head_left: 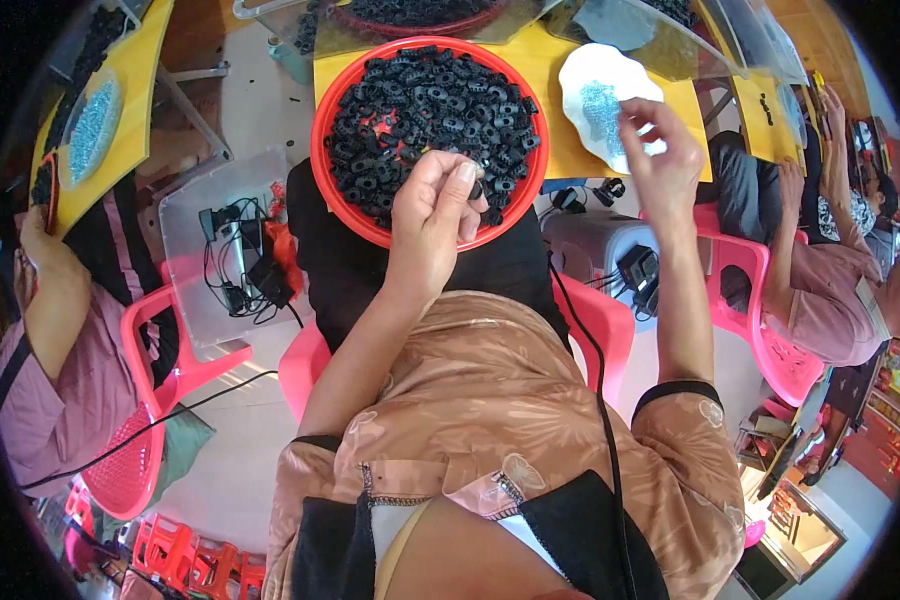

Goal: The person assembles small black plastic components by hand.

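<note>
Over the near rim of a red basin (pixel 319 150), my left hand (pixel 436 205) pinches a small black plastic part (pixel 476 190) between thumb and fingers. The basin is heaped with black plastic parts (pixel 440 110) of the same look, with a few red bits among them. My right hand (pixel 663 150) is at the edge of a white scalloped dish (pixel 575 75), thumb and index finger brought together. Whatever may be between those fingertips is too small to make out. Many tiny light-blue pieces (pixel 600 108) lie in the dish.
Clear plastic bins (pixel 660 45) stand along the back of the yellow table (pixel 540 70). A clear box of cables and adapters (pixel 185 250) sits at lower left. Co-workers sit on pink chairs at left (pixel 120 440) and right (pixel 785 350). A black cable (pixel 600 390) hangs down my front.
</note>
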`<action>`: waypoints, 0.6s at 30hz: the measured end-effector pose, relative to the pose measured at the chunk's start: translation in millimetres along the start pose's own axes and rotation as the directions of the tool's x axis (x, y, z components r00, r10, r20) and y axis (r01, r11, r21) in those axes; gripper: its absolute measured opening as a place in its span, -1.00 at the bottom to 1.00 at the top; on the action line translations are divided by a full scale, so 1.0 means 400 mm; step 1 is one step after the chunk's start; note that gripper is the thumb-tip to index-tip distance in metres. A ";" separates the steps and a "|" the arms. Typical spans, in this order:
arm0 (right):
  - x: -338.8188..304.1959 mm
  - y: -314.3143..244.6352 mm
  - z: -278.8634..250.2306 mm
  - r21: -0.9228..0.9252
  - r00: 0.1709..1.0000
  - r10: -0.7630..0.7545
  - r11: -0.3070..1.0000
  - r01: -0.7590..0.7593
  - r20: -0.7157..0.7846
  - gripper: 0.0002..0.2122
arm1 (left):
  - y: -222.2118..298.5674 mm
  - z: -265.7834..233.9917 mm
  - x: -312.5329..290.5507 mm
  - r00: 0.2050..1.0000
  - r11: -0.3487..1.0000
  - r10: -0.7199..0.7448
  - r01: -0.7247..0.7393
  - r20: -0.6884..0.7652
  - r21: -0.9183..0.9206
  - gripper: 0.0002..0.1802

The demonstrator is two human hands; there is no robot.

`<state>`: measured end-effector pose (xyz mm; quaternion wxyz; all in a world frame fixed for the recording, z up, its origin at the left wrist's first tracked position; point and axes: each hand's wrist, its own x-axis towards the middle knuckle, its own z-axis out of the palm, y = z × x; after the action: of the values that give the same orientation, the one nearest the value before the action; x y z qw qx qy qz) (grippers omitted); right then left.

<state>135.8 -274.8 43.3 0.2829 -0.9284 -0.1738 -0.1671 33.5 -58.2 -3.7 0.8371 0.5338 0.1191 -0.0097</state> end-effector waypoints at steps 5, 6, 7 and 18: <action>0.030 0.064 -0.005 -0.235 0.988 -0.155 0.959 0.156 0.022 -0.80 | -0.007 0.014 -0.016 0.989 0.992 -0.105 0.112 0.108 -0.061 -0.82; 0.014 0.015 -0.004 -0.012 0.991 -0.020 1.000 0.022 0.131 -0.80 | -0.004 0.016 -0.021 0.987 0.990 -0.125 0.131 0.102 -0.055 -0.82; -0.006 -0.044 -0.002 0.187 0.961 0.090 0.972 -0.143 0.263 -0.80 | -0.005 0.015 -0.024 0.988 0.990 -0.127 0.132 0.092 -0.053 -0.82; -0.068 -0.177 0.075 0.548 0.917 -0.119 0.828 -0.120 0.381 -0.89 | 0.008 -0.024 -0.040 0.987 0.982 -0.105 0.123 0.122 -0.145 -0.81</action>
<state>88.7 -208.3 41.8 0.5013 -0.8181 -0.2689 0.0845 16.5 -50.0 -1.4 0.8789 0.4591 0.1022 -0.0788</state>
